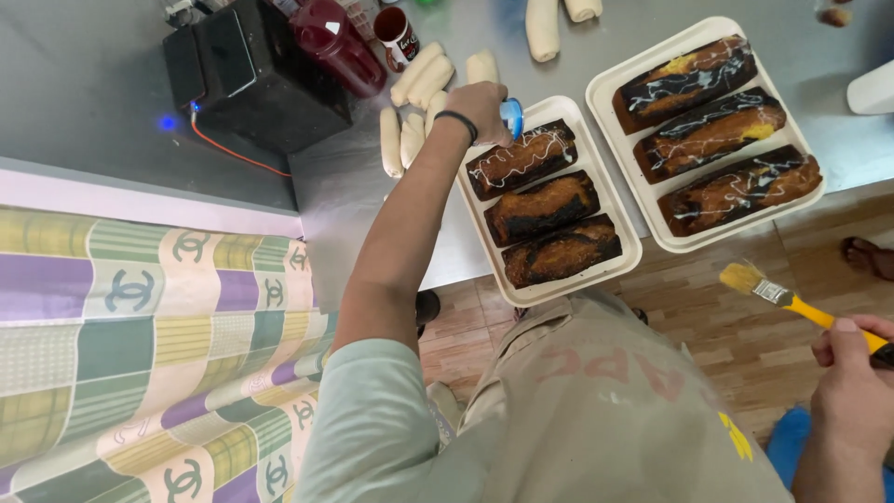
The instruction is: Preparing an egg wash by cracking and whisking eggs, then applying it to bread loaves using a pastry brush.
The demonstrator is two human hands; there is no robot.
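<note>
On the steel worktop (pixel 354 200), near its front edge, sits a white tray (pixel 559 279) w/ three dark loaf cakes. The left hand (pixel 480 107) is over the tray's far left corner, fingers closed around a blue-tipped squeeze bottle (pixel 512 116); only the blue end shows, rest hidden in the fist. Tip points toward the far loaf (pixel 521 158), just beside the fingers, which already carries thin white icing lines. Middle loaf (pixel 542 207) and near loaf (pixel 562 251) in the same tray are bare, dark-crusted. A black band sits on the left wrist.

Second white tray (pixel 745 237) lies just to the right, touching or nearly touching the first; can't tell which. It holds three more loaves (pixel 712 130), all w/ white drizzle, some yellow showing through.

Right hand (pixel 852 373) is low at the frame's right edge, well apart from both trays, over the wooden floor. Fingers wrapped tight on the yellow handle of a pastry brush (pixel 778 293); bristles yellowish, pointing up-left toward the trays, touching nothing.

Behind the left hand: a cluster of pale dough rolls (pixel 414 102) on the worktop, two more rolls (pixel 543 23) farther back. Left of those, a black box (pixel 251 70) w/ a blue light and an orange cable, a dark red jug (pixel 335 42) and a small red-and-white cup (pixel 396 35). A checked cloth (pixel 149 345) covers the lower left.
</note>
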